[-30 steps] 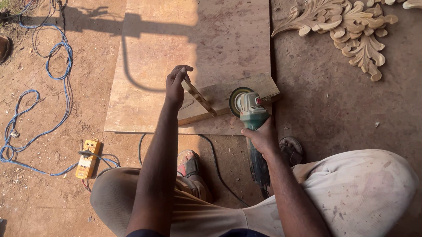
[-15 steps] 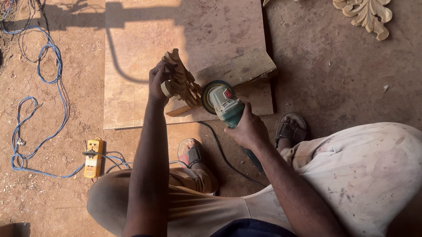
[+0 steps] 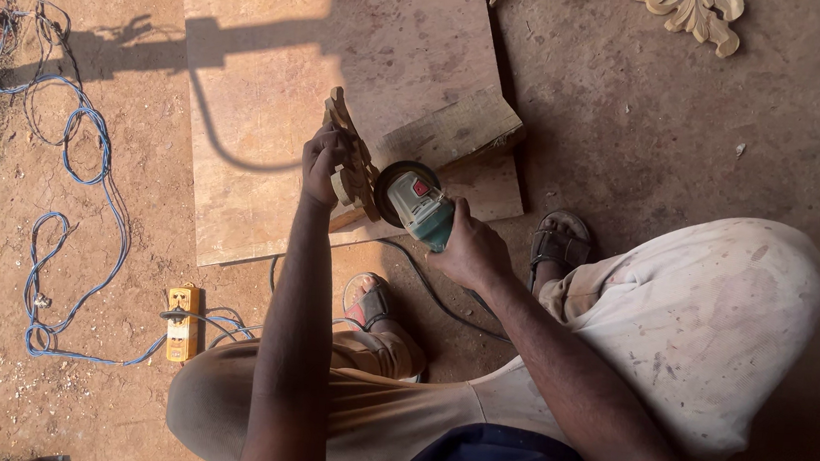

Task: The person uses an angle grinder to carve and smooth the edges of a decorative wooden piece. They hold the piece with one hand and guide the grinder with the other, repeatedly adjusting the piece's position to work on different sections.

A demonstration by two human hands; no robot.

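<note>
Gripping the green-bodied angle grinder (image 3: 419, 205) with its dark round disc, the right hand (image 3: 467, 250) is wrapped tight round the tool's body. Just beyond, the left hand (image 3: 323, 160) clamps a small carved pale wooden piece (image 3: 352, 163), held on edge against the disc, above a large flat plywood board (image 3: 274, 103) on the dirt floor. Fingers sit close to the disc: a snag could likely kick the carving loose. A black power cord (image 3: 425, 290) trails near the sandalled feet.

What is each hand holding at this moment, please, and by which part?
The left hand holds a carved wooden piece by its left edge; the right hand holds a green angle grinder around its body, behind the disc guard.
</note>
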